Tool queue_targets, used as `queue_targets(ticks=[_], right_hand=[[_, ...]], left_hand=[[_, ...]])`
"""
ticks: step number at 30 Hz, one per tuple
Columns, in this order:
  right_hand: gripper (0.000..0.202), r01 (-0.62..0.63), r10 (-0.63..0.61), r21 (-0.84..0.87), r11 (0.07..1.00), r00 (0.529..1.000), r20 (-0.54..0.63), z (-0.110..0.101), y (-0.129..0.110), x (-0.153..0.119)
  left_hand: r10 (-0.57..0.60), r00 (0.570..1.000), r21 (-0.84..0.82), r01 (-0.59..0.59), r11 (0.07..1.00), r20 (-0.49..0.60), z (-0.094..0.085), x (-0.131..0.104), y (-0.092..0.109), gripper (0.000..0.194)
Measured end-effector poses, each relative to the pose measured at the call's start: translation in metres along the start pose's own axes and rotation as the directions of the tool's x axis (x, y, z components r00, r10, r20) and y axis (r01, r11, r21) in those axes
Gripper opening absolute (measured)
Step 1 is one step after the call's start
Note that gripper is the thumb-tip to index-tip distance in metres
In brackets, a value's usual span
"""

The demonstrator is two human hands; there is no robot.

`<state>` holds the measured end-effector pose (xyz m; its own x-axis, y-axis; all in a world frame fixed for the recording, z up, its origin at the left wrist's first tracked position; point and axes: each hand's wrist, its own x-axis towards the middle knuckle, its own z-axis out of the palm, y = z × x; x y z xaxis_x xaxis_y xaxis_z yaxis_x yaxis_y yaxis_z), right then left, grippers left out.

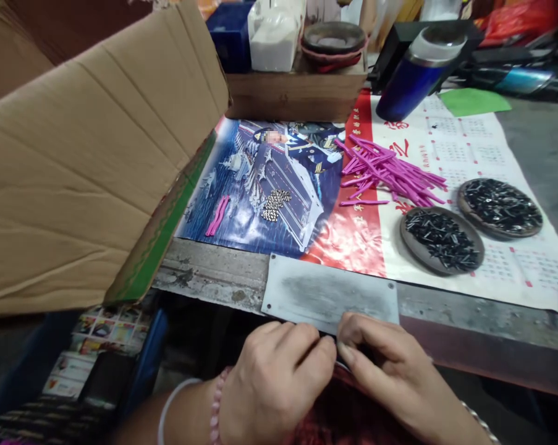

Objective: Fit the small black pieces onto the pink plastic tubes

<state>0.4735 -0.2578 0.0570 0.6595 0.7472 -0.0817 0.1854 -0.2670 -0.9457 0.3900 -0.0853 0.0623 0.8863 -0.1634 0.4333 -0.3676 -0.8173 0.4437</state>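
At the table's front edge, my left hand (pixel 281 374) is closed with its knuckles up, a pink bead bracelet on the wrist. Close beside it, my right hand (pixel 385 364) is closed with thumb and forefinger pinched. What either hand holds is hidden or too small to make out. Just beyond them lies a grey metal plate (pixel 329 290), screwed at its corners and smudged dark in the middle. Further off are a pile of slim magenta plastic pieces (pixel 390 170), a few more magenta pieces (pixel 218 215) at the left, and a small patterned heap (pixel 276 204).
Two shallow bowls (pixel 406 238) (pixel 464 213) of small black pieces stand at the right on a calendar poster (pixel 505 272). A large cardboard box (pixel 97 161) fills the left. Behind are a wooden box (pixel 292 97) and a leaning blue tumbler (pixel 408 80).
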Motion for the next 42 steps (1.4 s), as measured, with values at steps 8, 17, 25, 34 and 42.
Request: queue_targets(ticks=[8,17,25,34,42], right_hand=[[0.029,-0.016,0.025,-0.116,0.993,0.997,0.076,0.003,-0.001,0.006],[0.016,0.211,-0.223,-0.473,0.856,0.974,0.030,-0.026,-0.010,0.086],[0.020,0.272,-0.148,-0.808,0.523,0.962,0.228,0.000,-0.002,0.180],[0.021,0.217,-0.078,-0.867,0.449,0.976,0.204,0.005,-0.001,0.191],[0.014,0.188,-0.039,-0.800,0.569,0.978,0.203,-0.004,-0.012,0.205]], left_hand=[[-0.035,0.999,-0.206,0.042,0.978,0.040,0.004,-0.014,-0.013,0.020],[-0.311,0.950,-0.640,0.237,0.731,-0.004,0.003,-0.028,-0.024,0.021],[-0.430,0.897,-0.734,0.361,0.576,0.104,0.007,-0.056,-0.036,0.021],[-0.483,0.863,-0.769,0.406,0.493,0.147,0.001,-0.064,-0.044,0.017],[-0.498,0.850,-0.823,0.402,0.401,0.172,0.005,-0.060,-0.036,0.013]])
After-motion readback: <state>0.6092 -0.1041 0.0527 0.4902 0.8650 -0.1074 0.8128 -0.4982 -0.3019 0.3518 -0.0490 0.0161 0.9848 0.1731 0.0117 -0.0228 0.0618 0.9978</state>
